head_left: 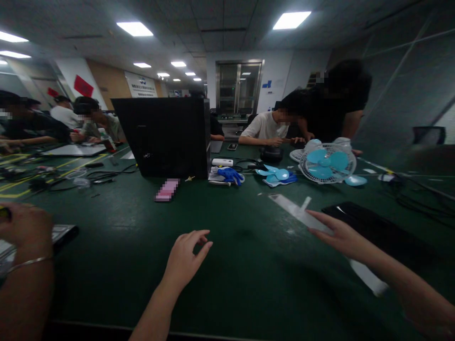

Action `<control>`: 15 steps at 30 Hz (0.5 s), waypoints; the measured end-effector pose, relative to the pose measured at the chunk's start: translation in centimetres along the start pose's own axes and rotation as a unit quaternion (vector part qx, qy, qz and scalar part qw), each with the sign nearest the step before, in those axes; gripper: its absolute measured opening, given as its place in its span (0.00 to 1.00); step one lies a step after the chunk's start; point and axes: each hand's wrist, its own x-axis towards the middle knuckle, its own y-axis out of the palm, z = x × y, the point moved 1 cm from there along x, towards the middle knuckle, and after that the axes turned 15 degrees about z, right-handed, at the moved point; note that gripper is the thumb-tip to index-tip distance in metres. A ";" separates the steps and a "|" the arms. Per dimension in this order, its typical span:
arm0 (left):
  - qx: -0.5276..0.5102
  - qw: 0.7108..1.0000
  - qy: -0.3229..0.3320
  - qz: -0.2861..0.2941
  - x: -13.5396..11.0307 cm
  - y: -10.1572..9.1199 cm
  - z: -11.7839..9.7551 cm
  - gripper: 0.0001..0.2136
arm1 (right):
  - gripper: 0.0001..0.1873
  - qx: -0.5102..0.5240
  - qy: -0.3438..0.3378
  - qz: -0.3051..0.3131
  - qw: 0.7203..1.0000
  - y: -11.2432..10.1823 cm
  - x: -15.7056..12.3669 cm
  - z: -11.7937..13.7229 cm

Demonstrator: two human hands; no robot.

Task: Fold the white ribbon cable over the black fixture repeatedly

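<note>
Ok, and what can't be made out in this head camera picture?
Head view: whether the pale strip joins the pale piece below it; the right hand hides the stretch between.
Head view: the dark-and-yellow object in the neighbour's hand; the left edge cuts it off.
Head view: small lettering on the wall sign, blurred.

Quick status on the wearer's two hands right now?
Left hand: open and empty, fingers loosely curved above the green table.
Right hand: holding a translucent strip between thumb and fingers.
</note>
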 end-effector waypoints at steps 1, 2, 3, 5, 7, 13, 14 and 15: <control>-0.014 1.000 0.010 0.000 0.0 0.1 0.1 0.22 | 0.35 0.001 -0.029 0.049 0.998 1.1 -0.2 2.5; -0.030 0.999 0.021 -0.003 0.0 0.2 0.1 0.25 | 0.34 -0.003 -0.046 0.096 0.994 2.3 -0.4 4.8; -0.048 0.998 0.033 -0.005 0.0 0.2 0.1 0.31 | 0.33 -0.009 -0.060 0.119 0.991 3.3 -0.8 6.9; -0.083 0.995 0.061 0.007 -0.1 0.4 0.1 0.43 | 0.29 -0.013 -0.102 0.171 0.980 5.2 -1.6 10.3; -0.108 0.989 0.086 0.058 -0.2 0.6 -0.1 0.42 | 0.26 -0.015 -0.140 0.202 0.969 6.6 -2.3 12.6; -0.130 0.976 0.109 0.140 -0.5 0.2 -1.1 0.11 | 0.25 -0.019 -0.139 0.238 0.961 8.0 -3.0 12.4; -0.135 0.974 0.112 0.143 -0.5 0.0 -1.3 0.10 | 0.26 -0.022 -0.122 0.239 0.963 7.8 -2.8 11.3; -0.138 0.973 0.113 0.147 -0.6 -0.1 -1.4 0.10 | 0.27 -0.024 -0.101 0.236 0.966 7.3 -2.5 9.8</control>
